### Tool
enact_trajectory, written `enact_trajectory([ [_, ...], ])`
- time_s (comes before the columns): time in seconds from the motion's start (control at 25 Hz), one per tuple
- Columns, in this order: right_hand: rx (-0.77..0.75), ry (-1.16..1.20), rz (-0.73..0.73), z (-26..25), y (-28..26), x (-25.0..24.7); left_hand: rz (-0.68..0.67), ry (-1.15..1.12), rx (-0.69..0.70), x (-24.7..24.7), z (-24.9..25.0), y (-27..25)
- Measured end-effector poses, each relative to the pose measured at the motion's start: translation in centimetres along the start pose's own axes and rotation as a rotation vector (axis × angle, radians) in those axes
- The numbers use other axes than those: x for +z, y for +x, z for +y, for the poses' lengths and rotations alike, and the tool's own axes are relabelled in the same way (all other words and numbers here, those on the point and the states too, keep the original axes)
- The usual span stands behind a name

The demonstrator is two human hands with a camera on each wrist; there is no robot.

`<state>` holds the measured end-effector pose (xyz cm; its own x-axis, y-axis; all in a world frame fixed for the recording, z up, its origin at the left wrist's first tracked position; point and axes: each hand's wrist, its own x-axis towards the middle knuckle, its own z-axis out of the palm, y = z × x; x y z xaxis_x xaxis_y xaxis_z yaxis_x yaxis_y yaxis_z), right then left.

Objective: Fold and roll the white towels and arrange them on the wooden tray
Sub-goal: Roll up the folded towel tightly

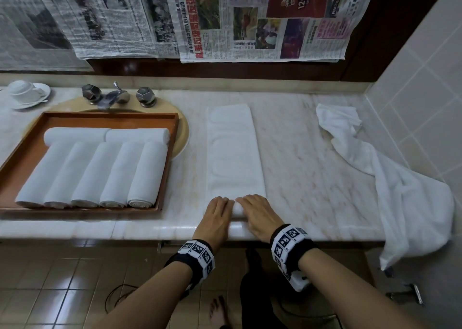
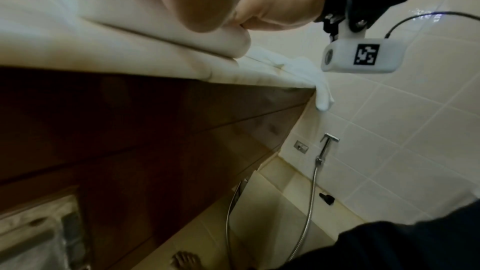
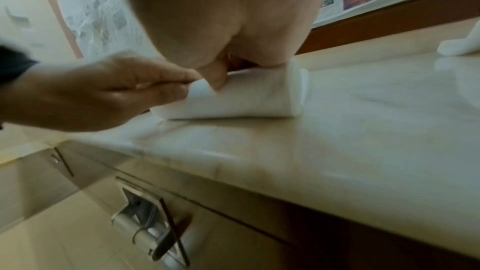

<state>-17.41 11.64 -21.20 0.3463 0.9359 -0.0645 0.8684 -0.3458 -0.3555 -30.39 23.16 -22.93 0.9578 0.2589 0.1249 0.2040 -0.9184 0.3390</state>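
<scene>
We have a folded white towel [image 1: 235, 153] lying as a long strip on the marble worktop [image 1: 312, 153], its near end turned up into a short roll right under our hands. Our left hand [image 1: 217, 216] and right hand [image 1: 257, 216] sit side by side on that roll, fingers curled over it and holding it; the right wrist view shows our thumb tucked against the rolled edge. Beyond the fingertips the rest of the strip stretches flat away from us. Off to the left of our left hand sits the wooden tray [image 1: 172, 138], carrying seven rolled towels [image 1: 100, 173]: five side by side and two laid across behind them. Well to the right of our right hand a loose white towel [image 1: 400, 191] lies crumpled and hangs over the worktop's front edge.
</scene>
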Motion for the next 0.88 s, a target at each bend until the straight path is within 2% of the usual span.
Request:
enact_trajectory([
  [0.16,0.044,-0.094,0.212,-1.4,-0.8,1.3,-0.052,-0.047,-0.032,-0.8,-0.8,2.2],
  [0.24,0.038,-0.094,0.235,-1.3,-0.4,1.7,-0.092,-0.032,-0.043,-1.6,-0.7,3.1],
  [0.36,0.059,-0.076,0.227,-0.8,0.7,1.2,-0.113,-0.006,-0.109,-2.0,-0.1,3.2],
  [0.44,0.095,-0.035,0.119,-0.9,1.1,0.2,-0.061,-0.021,-0.134,-1.8,0.3,2.6],
  [0.52,0.102,-0.055,0.031,-0.8,1.3,-0.1,-0.02,-0.031,-0.079,-1.3,0.5,1.5],
  [0.64,0.143,-0.086,0.057,-1.4,0.7,0.4,-0.034,-0.038,-0.031,-0.7,0.2,0.9],
  [0.76,0.154,-0.231,0.102,-1.8,-0.8,2.1,-0.124,-0.028,-0.066,-2.1,0.3,2.7],
  [0.88,0.12,-0.232,0.118,-1.2,-0.8,1.9,-0.152,0.008,-0.113,-2.6,0.5,4.0],
])
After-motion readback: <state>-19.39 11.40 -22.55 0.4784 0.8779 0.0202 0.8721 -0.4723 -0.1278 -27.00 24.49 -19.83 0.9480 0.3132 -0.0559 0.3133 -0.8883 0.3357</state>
